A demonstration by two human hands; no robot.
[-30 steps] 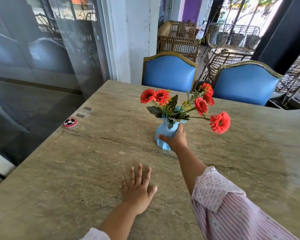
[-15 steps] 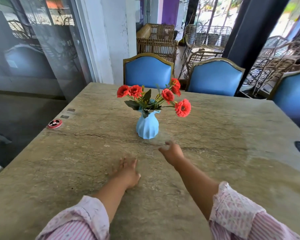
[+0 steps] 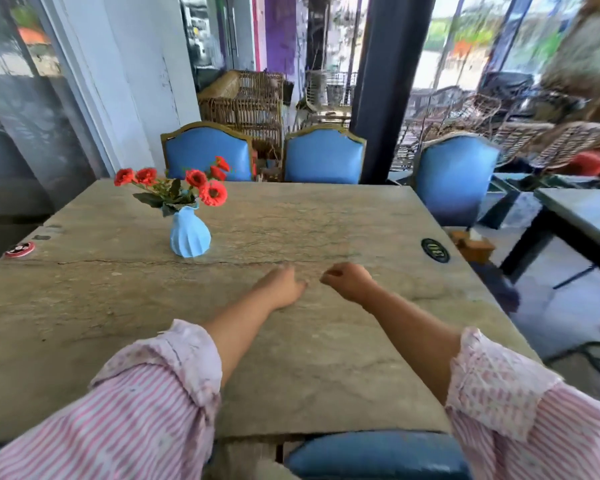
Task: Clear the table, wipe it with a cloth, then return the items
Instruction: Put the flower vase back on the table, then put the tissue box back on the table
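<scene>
A light blue ribbed vase (image 3: 190, 233) with red flowers (image 3: 212, 192) stands upright on the stone table (image 3: 111, 306), left of centre. My left hand (image 3: 280, 285) rests flat on the tabletop in the middle, holding nothing. Just to its right, my right hand (image 3: 347, 278) hovers with fingers loosely curled and nothing in it. Both hands are nearer to me than the vase and apart from it. No cloth is in view.
A red round disc (image 3: 20, 249) lies at the table's left edge and a black oval plaque (image 3: 435, 250) near its right edge. Blue chairs (image 3: 323, 154) line the far side, another blue seat (image 3: 378, 455) is below me. A wooden tissue box (image 3: 473, 244) sits beyond the right edge.
My right hand let go of the vase and drew back toward me. My left hand slid right. The view swung to the right, bringing the table's right edge into sight.
</scene>
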